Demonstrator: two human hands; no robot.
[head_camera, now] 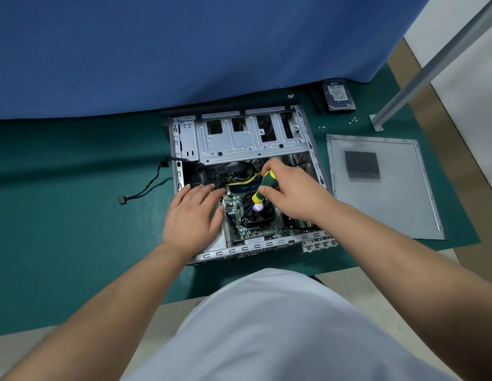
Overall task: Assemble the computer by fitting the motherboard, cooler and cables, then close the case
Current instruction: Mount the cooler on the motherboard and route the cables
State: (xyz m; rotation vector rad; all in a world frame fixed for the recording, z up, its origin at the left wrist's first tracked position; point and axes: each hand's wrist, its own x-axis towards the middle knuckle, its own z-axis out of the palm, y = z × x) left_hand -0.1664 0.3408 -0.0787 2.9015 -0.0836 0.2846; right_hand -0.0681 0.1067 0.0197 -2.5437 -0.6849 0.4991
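My right hand point(290, 189) has its fingers curled round the green and yellow handle of a screwdriver point(262, 189), thumb pressed on the side; the tool tilts down toward the black cooler point(257, 214), its tip near the fan's left corner, though I cannot tell whether it sits in a screw. My left hand point(192, 213) lies flat with straight fingers, holding nothing, resting on the case's left part beside the cooler. The cooler sits on the green motherboard point(250, 229), which lies inside the open case point(239, 138). Yellow and black cables point(240, 176) bunch just behind my fingers, between the board and the metal drive cage. A black cable with a connector point(141, 189) trails out of the case's left side onto the mat. To the right lies the grey side panel point(382, 188), flat, with a mesh vent. Beyond it, a hard drive point(338, 95) and a few small screws point(352, 121) rest near a metal leg point(431, 64). Everything sits on a dark green mat point(74, 215), with blue cloth point(156, 50) hanging behind and pale floor at the edges.
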